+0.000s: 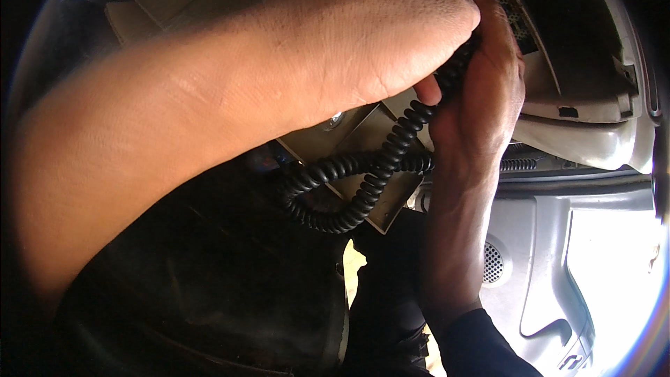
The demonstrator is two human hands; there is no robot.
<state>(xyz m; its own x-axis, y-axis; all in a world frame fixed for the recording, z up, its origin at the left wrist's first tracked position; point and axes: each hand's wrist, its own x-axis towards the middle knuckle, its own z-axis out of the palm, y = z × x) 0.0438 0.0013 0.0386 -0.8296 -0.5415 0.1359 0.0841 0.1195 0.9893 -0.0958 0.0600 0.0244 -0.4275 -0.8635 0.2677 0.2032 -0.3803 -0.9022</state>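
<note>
A black coiled cable [373, 185] hangs in a loop and runs up into both hands. My left hand [426, 28] comes across from the lower left, its fingers curled closed around the cable's upper end. My right hand [488, 84] rises from below, closed along the other side of that end. What lies between the fingertips at the top is hidden. Behind the loop sit beige plastic panels [394, 206], partly covered by the cable and my left arm.
At the right is a pale moulded trim [593, 139] with a dark mesh area above. Below it a grey door panel [534, 251] carries a round speaker grille [493, 262]. A large dark surface [230, 272] fills the lower left, beside my dark-clothed leg [384, 293].
</note>
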